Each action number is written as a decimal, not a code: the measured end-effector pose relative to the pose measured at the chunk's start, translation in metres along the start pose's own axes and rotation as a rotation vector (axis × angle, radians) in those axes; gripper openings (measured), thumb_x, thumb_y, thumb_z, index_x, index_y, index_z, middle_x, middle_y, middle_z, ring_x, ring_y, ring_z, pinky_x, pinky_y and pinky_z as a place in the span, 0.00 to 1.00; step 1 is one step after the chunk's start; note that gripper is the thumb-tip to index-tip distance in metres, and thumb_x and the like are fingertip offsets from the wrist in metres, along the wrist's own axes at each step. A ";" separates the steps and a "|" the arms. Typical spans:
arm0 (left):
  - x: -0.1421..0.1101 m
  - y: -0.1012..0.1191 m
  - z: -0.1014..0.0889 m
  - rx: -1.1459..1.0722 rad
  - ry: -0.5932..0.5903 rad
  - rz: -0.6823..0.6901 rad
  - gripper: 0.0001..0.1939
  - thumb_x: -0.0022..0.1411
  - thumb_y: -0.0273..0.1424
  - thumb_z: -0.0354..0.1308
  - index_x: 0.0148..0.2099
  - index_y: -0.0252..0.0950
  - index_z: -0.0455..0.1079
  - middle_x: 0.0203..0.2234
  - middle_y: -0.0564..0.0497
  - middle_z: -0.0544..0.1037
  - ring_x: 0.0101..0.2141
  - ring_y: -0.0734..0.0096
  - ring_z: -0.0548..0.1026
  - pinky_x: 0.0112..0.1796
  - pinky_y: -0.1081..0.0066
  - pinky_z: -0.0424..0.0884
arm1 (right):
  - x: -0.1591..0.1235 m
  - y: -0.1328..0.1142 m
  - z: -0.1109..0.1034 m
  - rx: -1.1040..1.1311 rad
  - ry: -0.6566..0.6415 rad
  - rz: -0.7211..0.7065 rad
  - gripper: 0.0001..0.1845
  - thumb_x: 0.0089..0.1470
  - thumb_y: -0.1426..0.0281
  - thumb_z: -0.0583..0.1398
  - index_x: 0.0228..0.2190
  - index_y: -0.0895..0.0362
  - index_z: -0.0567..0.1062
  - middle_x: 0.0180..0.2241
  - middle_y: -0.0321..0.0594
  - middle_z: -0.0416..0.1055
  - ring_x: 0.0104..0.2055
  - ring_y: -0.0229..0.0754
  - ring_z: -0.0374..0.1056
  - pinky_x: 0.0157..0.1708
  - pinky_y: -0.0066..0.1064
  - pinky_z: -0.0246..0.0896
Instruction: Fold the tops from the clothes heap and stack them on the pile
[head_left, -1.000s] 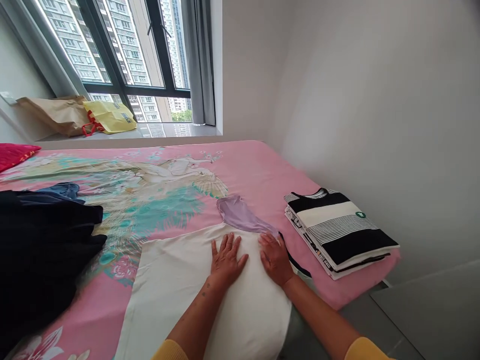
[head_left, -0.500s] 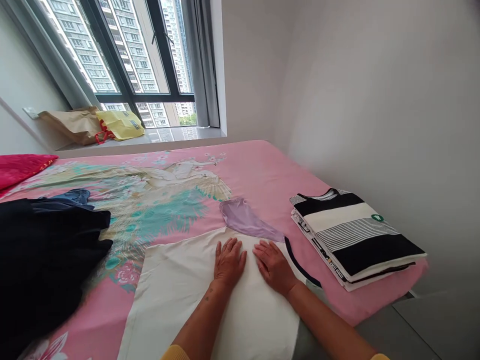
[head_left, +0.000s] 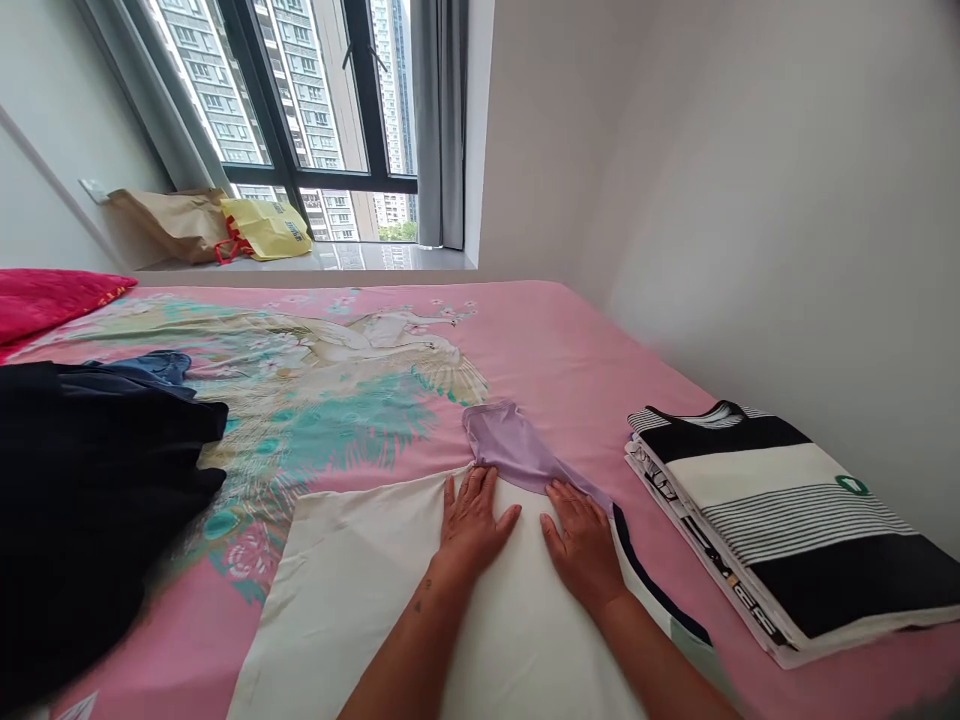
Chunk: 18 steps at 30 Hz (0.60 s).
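A cream-white garment lies spread over the bed in front of me, with a lilac sleeve-like part at its far edge and a black trim along its right side. My left hand rests flat on the cream cloth, fingers stretched toward the lilac part. To its right, my right hand also lies flat, its fingertips at the border of cream and lilac. Both hands press on the cloth and grasp nothing. The garment's near end runs out of view.
Folded shirts, the top one striped black and white, are stacked at the right. Dark clothes lie heaped at the left on the pink bedsheet. A red pillow, a brown bag and a yellow bag are farther back.
Both hands have slid slightly forward over the cloth toward the lilac part, staying flat. The view has shifted, so the folded stack appears larger and farther right.
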<state>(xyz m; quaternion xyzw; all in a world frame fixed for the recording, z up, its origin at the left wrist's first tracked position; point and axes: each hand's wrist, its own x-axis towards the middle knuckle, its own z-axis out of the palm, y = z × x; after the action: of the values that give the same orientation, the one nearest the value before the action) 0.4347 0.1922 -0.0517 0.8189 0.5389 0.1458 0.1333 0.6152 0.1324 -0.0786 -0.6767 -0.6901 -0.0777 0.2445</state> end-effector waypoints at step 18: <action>0.002 0.001 0.002 -0.193 0.012 -0.037 0.26 0.59 0.38 0.51 0.58 0.35 0.62 0.56 0.43 0.65 0.56 0.55 0.60 0.56 0.53 0.54 | 0.206 -0.005 0.060 0.220 -0.340 0.495 0.22 0.39 0.56 0.62 0.28 0.64 0.72 0.30 0.48 0.70 0.38 0.49 0.67 0.37 0.36 0.58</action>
<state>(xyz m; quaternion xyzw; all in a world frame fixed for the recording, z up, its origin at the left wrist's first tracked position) 0.4374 0.1937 -0.0532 0.7914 0.5380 0.1994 0.2110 0.6036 0.3425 -0.0386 -0.7969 -0.5396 0.1736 0.2087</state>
